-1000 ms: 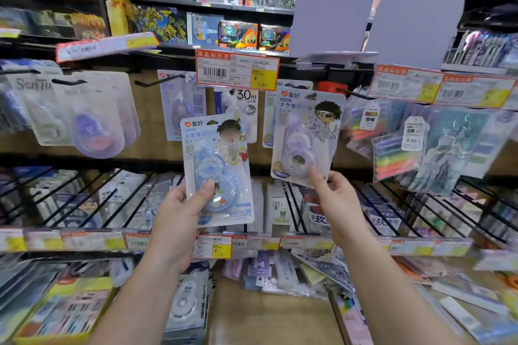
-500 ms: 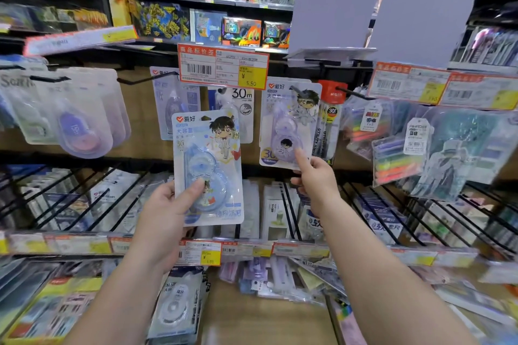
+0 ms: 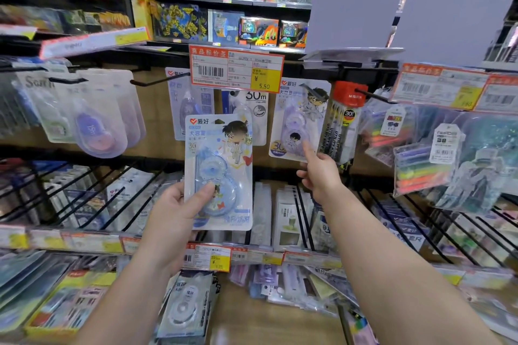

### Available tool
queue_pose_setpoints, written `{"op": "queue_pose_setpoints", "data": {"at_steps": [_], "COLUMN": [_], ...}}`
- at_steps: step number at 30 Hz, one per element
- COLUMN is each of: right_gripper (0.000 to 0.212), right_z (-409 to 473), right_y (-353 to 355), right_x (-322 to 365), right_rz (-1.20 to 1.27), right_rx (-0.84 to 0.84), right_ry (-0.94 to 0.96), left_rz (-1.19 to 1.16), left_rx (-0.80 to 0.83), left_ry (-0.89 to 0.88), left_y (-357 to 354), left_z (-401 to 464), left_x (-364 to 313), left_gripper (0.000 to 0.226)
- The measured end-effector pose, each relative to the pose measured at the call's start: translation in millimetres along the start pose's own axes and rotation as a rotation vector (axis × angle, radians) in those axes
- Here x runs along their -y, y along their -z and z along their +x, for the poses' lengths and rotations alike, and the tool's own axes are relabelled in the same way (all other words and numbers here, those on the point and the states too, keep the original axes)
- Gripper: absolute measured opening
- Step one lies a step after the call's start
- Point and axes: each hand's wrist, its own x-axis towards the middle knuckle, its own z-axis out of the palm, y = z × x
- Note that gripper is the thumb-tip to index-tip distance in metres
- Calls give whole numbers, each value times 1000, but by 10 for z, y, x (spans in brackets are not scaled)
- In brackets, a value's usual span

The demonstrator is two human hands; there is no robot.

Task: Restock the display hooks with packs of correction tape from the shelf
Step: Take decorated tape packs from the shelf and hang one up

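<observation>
My left hand grips a blue correction tape pack by its lower left corner and holds it upright in front of the hooks. A purple correction tape pack of the same brand hangs on the display hook to the right of the orange price tag. My right hand reaches up to it, and its straight index finger touches the pack's lower right corner. The thumb sits below the pack's edge. A bare black hook sticks out to the left of the tag.
More tape packs hang at the left. A red-topped blade pack and highlighter sets hang at the right. Below the hooks, a shelf with black wire dividers holds stocked packs. Loose packs lie on the wooden ledge.
My right hand has moved the purple pack up and back onto its hook, where it now hangs. My left hand has raised the blue pack slightly.
</observation>
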Motion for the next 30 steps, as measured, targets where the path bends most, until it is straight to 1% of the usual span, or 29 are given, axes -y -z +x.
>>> {"op": "queue_pose_setpoints", "data": {"at_steps": [3,5,7,9,13,16,18,20,22,30], "right_gripper": [46,38,33,29,22,24,17,13,10,9], "right_z": [-33,-132,-303,-548,-1183,-1592,-1754,-1830,-1869,-1858], "right_y": [27,74,143,213,305,344,371,421,493,694], "right_x": [-28,-67,-113,-145,-159,-156,-142,-114,-73,15], "right_rz": [-2,-40,-77,-111,-125,-274,-342,-328,-304,-148], "right_rx": [-1,30,80,135,270,357,306,219,179,153], "right_ry": [-75,-130,-138,-91,69,201,296,354,377,383], "left_rz": [24,23,16,22,27,32,41,48,48,70], "left_rx": [4,10,7,17,63,107,130,152,174,206], "left_ry": [1,7,17,24,23,9,-22,-47,-74,-121], "left_y": [-9,-15,-36,-71,-201,-345,-437,-528,-621,-909], "left_z": [-25,-51,-84,-120,-217,-308,-359,-411,-455,-492], "left_x": [8,23,38,47,31,12,4,-13,-33,-92], "left_gripper": [37,34,29,28,19,18,20,24,26,22]}}
